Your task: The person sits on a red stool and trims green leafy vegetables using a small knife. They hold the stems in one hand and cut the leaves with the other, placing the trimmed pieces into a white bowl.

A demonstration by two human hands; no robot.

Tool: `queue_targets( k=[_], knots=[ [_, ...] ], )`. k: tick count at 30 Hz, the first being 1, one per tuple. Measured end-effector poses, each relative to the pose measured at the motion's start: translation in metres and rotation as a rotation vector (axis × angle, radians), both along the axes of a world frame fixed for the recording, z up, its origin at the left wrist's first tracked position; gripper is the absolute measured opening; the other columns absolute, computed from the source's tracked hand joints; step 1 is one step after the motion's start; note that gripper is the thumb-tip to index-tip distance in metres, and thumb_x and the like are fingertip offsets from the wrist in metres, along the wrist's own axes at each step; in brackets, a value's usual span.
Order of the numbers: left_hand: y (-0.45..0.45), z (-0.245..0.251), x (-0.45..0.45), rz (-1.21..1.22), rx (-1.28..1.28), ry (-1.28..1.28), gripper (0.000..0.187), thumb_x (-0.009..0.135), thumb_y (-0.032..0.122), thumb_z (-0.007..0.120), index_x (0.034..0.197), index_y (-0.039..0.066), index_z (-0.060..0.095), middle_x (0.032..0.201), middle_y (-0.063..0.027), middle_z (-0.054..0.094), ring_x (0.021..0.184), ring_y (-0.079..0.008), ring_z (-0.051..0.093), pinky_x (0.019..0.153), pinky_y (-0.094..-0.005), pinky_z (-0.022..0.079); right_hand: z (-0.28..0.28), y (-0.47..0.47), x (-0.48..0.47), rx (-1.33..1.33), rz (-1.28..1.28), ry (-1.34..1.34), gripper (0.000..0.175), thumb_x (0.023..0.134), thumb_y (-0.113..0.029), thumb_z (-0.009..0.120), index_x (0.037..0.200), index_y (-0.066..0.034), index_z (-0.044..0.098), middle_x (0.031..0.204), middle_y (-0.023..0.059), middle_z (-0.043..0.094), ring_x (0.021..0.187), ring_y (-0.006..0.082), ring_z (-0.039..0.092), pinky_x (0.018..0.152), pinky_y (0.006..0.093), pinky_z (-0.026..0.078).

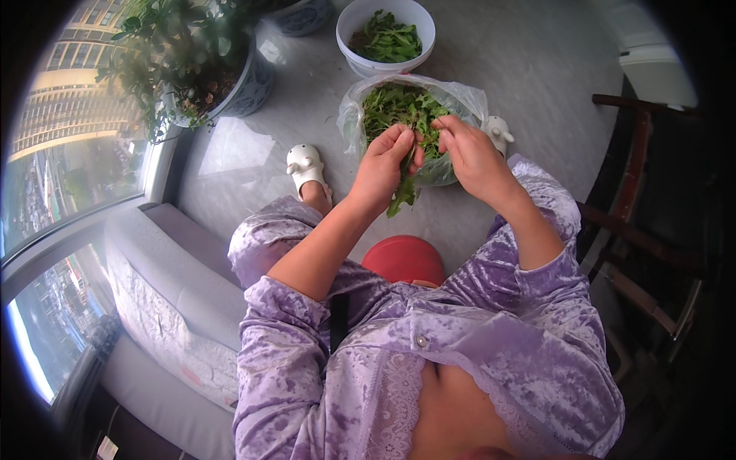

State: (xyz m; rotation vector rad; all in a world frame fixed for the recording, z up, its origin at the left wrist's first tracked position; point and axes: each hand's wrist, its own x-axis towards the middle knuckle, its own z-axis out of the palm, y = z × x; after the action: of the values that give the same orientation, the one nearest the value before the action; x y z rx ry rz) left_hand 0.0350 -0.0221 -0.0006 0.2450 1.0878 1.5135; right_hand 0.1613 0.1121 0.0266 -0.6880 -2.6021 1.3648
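Note:
My left hand (386, 164) is closed around a leafy green plant (406, 196), whose jagged leaves hang below the fingers. Close to its right, my right hand (476, 161) has its fingers curled in towards the stem end. Whether anything small sits between those fingertips is hidden. Both hands are above a clear plastic bag (472, 102), which gapes wide and holds a heap of loose greens (391, 106). Just beyond the bag, a white plastic bucket (344, 43) contains more green leaves (392, 43).
My feet, in white slippers (303, 161), flank the bag on the grey floor (299, 103). Below the hands is a red round seat (402, 257). A potted plant (195, 63) and a grey sofa (172, 305) stand left by the window. Dark wooden furniture (629, 167) is at right.

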Motion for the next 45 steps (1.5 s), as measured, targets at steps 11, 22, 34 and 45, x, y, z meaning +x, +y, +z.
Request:
queue_targets(
  k=[11,22,34,45],
  knots=[
    [0.002,-0.003,0.000,0.027,-0.006,0.000,0.024,0.104,0.024,0.040,0.094,0.007,0.053,0.070,0.0006,0.054,0.062,-0.0076,0.044,0.059,-0.0207,0.037,-0.010,-0.002,-0.011,0.087,0.169,-0.002,0.012,0.092,-0.005,0.044,0.101,0.0031,0.046,0.086,0.0262,0.062,0.084,0.0448,0.060,0.070,0.0508,0.045],
    [0.001,-0.005,0.001,0.018,-0.034,-0.003,0.021,0.103,0.025,0.043,0.095,0.008,0.053,0.068,-0.0001,0.052,0.059,-0.0081,0.044,0.056,-0.0205,0.035,-0.018,0.000,-0.011,0.030,0.159,-0.101,0.011,0.093,-0.006,0.046,0.100,0.0023,0.048,0.087,0.0267,0.062,0.086,0.0444,0.059,0.069,0.0488,0.044],
    [0.001,-0.005,0.002,0.008,-0.095,0.226,0.019,0.102,0.023,0.046,0.099,0.008,0.057,0.068,0.0036,0.052,0.059,-0.0037,0.040,0.055,-0.0184,0.031,-0.013,0.005,-0.011,0.039,0.129,-0.098,0.012,0.093,-0.006,0.047,0.101,0.0020,0.049,0.083,0.0252,0.062,0.081,0.0433,0.060,0.066,0.0497,0.044],
    [0.003,-0.006,0.005,0.018,-0.110,0.323,0.019,0.101,0.019,0.046,0.091,0.006,0.055,0.065,0.0032,0.054,0.058,-0.0044,0.043,0.054,-0.0210,0.035,-0.019,-0.001,-0.011,0.143,0.146,-0.107,0.008,0.091,-0.005,0.044,0.096,0.0016,0.047,0.085,0.0251,0.062,0.082,0.0439,0.060,0.067,0.0506,0.046]
  ],
)
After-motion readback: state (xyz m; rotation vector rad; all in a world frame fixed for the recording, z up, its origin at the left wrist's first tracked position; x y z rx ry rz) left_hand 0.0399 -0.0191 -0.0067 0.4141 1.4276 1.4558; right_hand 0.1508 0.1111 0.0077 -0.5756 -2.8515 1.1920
